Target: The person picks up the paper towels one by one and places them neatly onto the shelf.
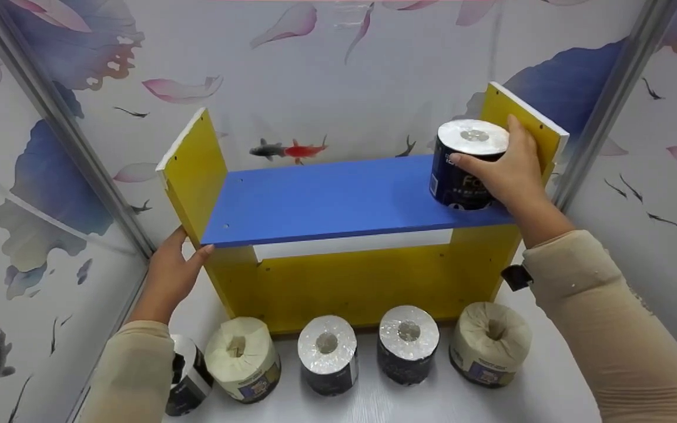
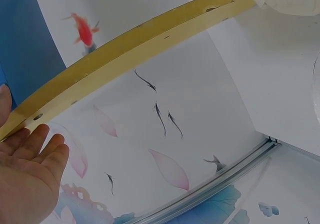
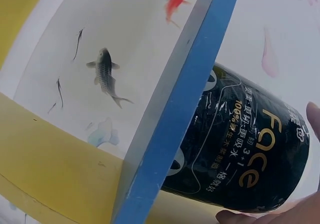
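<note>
At the right end of the blue shelf board (image 1: 327,200), my right hand (image 1: 518,170) grips a black-wrapped toilet roll (image 1: 462,176), thumb across its front and fingers on its far right side. The roll stands upright, its base at the board; gold "Face" lettering shows on the wrapper (image 3: 250,149) in the right wrist view. My left hand (image 1: 171,273) holds the yellow side panel (image 1: 194,176) of the shelf at its left edge. In the left wrist view, fingers (image 2: 37,144) lie along one side of that panel and the thumb is on the other.
Along the shelf's front on the white table stand a cream-wrapped roll (image 1: 244,358), two black-wrapped rolls (image 1: 327,355) (image 1: 408,346) and another cream roll (image 1: 489,346). A further black roll (image 1: 188,382) is partly behind my left sleeve. Printed walls (image 1: 327,76) close in the back and sides.
</note>
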Motion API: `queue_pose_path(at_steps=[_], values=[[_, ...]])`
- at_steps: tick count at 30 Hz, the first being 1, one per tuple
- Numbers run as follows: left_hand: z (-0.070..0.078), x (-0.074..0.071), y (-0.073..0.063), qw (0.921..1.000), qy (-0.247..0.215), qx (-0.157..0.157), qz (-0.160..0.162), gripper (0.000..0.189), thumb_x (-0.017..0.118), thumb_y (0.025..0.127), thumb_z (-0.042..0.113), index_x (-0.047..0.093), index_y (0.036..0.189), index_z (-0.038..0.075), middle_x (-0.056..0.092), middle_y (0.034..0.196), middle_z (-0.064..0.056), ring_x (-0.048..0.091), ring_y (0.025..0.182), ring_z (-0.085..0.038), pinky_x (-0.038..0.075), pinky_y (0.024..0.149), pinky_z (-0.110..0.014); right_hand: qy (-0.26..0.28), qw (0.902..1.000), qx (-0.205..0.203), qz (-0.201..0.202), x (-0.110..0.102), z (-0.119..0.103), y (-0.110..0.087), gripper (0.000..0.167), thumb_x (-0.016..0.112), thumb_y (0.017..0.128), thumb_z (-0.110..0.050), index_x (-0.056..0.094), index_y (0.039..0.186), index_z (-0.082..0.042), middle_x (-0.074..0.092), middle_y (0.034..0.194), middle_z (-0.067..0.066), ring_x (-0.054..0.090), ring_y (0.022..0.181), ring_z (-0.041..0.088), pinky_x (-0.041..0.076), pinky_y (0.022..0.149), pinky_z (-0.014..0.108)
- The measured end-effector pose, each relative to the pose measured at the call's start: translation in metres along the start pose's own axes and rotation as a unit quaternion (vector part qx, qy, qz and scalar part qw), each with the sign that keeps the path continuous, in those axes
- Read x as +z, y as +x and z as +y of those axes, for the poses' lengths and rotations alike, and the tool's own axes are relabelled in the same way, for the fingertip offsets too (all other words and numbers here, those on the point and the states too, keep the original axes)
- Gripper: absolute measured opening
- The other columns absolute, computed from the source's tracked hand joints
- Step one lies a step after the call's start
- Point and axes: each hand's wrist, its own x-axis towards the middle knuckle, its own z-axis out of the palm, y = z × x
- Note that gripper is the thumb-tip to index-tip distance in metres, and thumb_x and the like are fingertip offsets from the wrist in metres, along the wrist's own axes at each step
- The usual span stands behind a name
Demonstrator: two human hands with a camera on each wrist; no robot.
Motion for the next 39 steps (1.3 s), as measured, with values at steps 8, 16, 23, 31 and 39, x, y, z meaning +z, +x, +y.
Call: queue_pose_path(at_steps=[8, 16, 23, 31, 39], values=[[0.000, 0.000, -0.001, 1.0000, -0.007, 0.001, -0.001, 0.069, 0.056, 0.099, 0.033, 0.024, 0.153, 0.002, 0.028, 0.153, -0.026, 0.022, 0.141, -0.045, 0.022, 0.112, -0.061, -0.014, 0.9992, -0.036, 0.012, -0.001, 0.000, -0.007, 0.117, 0.074, 0.076, -0.058, 0.003, 0.157, -0.011, 0.004, 0.160, 0.018, 0.013, 0.145, 0.036, 0.016, 0.116, 0.057], [-0.001, 0.001, 0.000, 0.9999, -0.008, 0.004, 0.005, 0.069, 0.057, 0.099, 0.032, 0.025, 0.152, 0.002, 0.029, 0.153, -0.025, 0.022, 0.142, -0.044, 0.021, 0.113, -0.060, -0.032, 0.9949, -0.087, 0.039, -0.001, 0.001, -0.018, 0.110, 0.074, 0.079, -0.052, 0.007, 0.157, -0.012, 0.005, 0.160, 0.014, 0.011, 0.146, 0.032, 0.016, 0.117, 0.056], [0.000, 0.001, 0.000, 0.9999, -0.010, 0.002, 0.004, 0.070, 0.057, 0.098, 0.033, 0.025, 0.152, 0.003, 0.030, 0.153, -0.025, 0.022, 0.142, -0.043, 0.022, 0.112, -0.061, -0.052, 0.9877, -0.129, 0.071, 0.001, 0.006, -0.031, 0.105, 0.077, 0.079, -0.046, 0.013, 0.156, -0.016, 0.009, 0.161, 0.010, 0.012, 0.146, 0.032, 0.017, 0.114, 0.062], [0.000, 0.001, -0.001, 1.0000, -0.007, 0.000, 0.002, 0.069, 0.056, 0.099, 0.033, 0.024, 0.152, 0.002, 0.029, 0.153, -0.026, 0.022, 0.141, -0.045, 0.022, 0.112, -0.061, -0.079, 0.9618, -0.232, 0.122, 0.003, 0.020, -0.054, 0.099, 0.083, 0.077, -0.031, 0.024, 0.154, -0.011, 0.016, 0.159, 0.012, 0.017, 0.145, 0.031, 0.023, 0.113, 0.060], [-0.002, 0.001, -0.002, 1.0000, 0.001, 0.002, 0.003, 0.072, 0.056, 0.099, 0.036, 0.024, 0.152, 0.001, 0.029, 0.152, -0.026, 0.023, 0.140, -0.045, 0.023, 0.112, -0.061, -0.127, 0.9091, -0.352, 0.183, 0.002, 0.043, -0.068, 0.091, 0.074, 0.079, -0.052, 0.036, 0.146, -0.004, 0.029, 0.153, 0.018, 0.027, 0.141, 0.035, 0.030, 0.112, 0.056]])
